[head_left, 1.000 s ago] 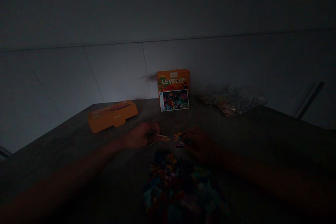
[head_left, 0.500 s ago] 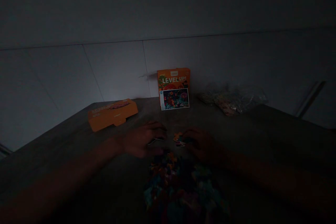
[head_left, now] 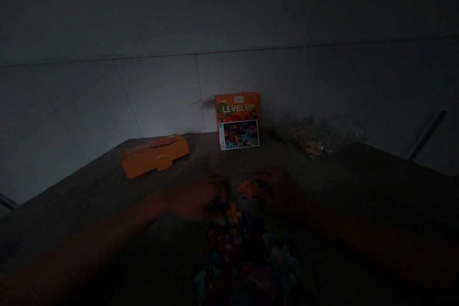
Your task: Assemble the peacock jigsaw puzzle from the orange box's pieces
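Observation:
The scene is very dark. My left hand (head_left: pixel 199 198) hovers at the far left edge of a heap of colourful puzzle pieces (head_left: pixel 251 253), fingers curved and thumb apart from them. Nothing held shows in it, though the space under its fingers is in deep shadow. An orange puzzle piece (head_left: pixel 234 212) lies at the heap's far edge, just right of my left thumb. My right hand (head_left: pixel 278 189) has its fingertips closed on the right side of a small joined cluster of puzzle pieces (head_left: pixel 247 189), mostly orange. My right thumb is hard to make out.
An orange "LEVEL UP!" box (head_left: pixel 238 106) stands against the wall, a picture card (head_left: pixel 240 135) leaning on its front. An orange box lid or flattened box (head_left: pixel 154 157) lies at back left. Clear plastic bags (head_left: pixel 319 136) with contents lie at back right.
The pale-edged piece under my left fingers no longer shows, and that hand has shifted slightly nearer the heap. The cluster at my right hand has turned and shows more orange.

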Motion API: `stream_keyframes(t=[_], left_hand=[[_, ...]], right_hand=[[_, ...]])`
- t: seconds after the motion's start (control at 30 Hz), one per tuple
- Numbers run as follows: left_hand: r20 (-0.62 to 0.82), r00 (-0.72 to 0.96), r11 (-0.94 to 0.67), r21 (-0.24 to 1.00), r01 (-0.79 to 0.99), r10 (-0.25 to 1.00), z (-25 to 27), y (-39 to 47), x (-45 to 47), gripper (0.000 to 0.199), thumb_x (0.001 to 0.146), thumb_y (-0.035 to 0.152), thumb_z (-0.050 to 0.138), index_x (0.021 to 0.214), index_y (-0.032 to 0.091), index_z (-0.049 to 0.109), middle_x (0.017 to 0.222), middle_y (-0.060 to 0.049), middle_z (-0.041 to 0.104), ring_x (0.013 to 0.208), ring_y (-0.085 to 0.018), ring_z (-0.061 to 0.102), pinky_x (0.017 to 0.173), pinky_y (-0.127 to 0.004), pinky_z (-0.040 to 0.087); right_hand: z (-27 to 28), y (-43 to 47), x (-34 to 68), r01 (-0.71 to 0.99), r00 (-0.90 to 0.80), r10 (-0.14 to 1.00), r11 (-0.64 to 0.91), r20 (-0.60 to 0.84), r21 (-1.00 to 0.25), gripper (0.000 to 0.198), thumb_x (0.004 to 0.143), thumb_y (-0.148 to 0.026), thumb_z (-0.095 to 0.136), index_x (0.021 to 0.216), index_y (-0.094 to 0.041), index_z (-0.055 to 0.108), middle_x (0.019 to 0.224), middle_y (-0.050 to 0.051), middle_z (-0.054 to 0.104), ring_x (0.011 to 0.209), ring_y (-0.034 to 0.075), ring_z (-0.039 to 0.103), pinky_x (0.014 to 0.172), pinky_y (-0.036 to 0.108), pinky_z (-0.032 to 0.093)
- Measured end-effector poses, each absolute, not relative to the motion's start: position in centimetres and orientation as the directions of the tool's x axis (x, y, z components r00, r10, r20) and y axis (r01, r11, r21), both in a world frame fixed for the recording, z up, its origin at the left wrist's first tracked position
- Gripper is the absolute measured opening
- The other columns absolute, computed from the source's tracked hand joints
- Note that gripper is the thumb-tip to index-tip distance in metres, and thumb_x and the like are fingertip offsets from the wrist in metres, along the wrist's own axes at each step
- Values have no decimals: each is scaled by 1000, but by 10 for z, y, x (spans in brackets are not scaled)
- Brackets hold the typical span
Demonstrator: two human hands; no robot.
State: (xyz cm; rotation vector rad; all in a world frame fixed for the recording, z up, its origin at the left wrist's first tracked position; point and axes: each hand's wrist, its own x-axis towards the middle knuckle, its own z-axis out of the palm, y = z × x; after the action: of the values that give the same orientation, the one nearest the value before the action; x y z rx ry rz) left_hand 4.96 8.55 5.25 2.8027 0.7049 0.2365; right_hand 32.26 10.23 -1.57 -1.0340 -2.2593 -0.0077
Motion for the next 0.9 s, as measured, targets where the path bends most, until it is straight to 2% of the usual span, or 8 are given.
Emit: stream_keyframes(t=[0.13,0.23,0.33,0.5,0.73,0.83,0.9], left_hand=[[54,807,-753,401,522,588,56,86,48,20,83,30,74,91,18,61,97,-3,63,90,-20,60,76,-28,48],[-27,770,-657,503,561,637,60,87,48,13,86,28,70,88,18,62,88,0,65,79,-17,61,68,-25,46],[-47,769,-605,588,538,638,62,88,51,5,88,21,63,89,17,65,87,-1,68,82,-17,64,72,-26,47],[-17,749,-574,630,523,663,57,91,52,6,87,19,60,88,16,65,87,-3,69,80,-18,64,71,-28,49],[32,704,-550,649,525,710,54,91,52,3,85,15,58,87,16,60,82,-2,66,78,-16,62,70,-28,49],[38,695,-542,656,525,718,55,90,54,3,84,15,58,86,16,60,82,-2,65,78,-16,61,69,-28,49],[52,682,-537,661,524,730,55,89,55,2,85,16,57,85,16,59,81,-1,63,77,-16,60,68,-27,48]], right_hand=[[-10,97,319,549,-646,576,806,501,-220,27,89,-28,63,114,-19,70,118,11,69,114,29,59,99,49,44],[-7,97,318,558,-635,608,788,478,-261,28,87,-26,66,114,-18,69,115,11,71,111,29,61,97,49,45],[-8,97,319,542,-628,607,790,487,-287,21,92,-24,60,110,-18,70,111,9,72,106,26,62,95,46,46],[-12,101,319,538,-625,598,796,502,-279,22,97,-25,55,112,-20,71,104,7,73,102,25,62,91,43,48],[-15,107,324,610,-438,647,724,624,-322,30,100,-28,44,101,-19,72,96,10,72,90,24,66,83,41,53],[-9,100,324,603,-365,659,705,658,-372,29,99,-31,46,113,-19,69,100,10,72,93,25,68,84,40,54],[-5,95,322,537,-386,657,731,648,-421,34,99,-31,47,128,-21,61,99,8,73,94,24,69,85,39,55]])
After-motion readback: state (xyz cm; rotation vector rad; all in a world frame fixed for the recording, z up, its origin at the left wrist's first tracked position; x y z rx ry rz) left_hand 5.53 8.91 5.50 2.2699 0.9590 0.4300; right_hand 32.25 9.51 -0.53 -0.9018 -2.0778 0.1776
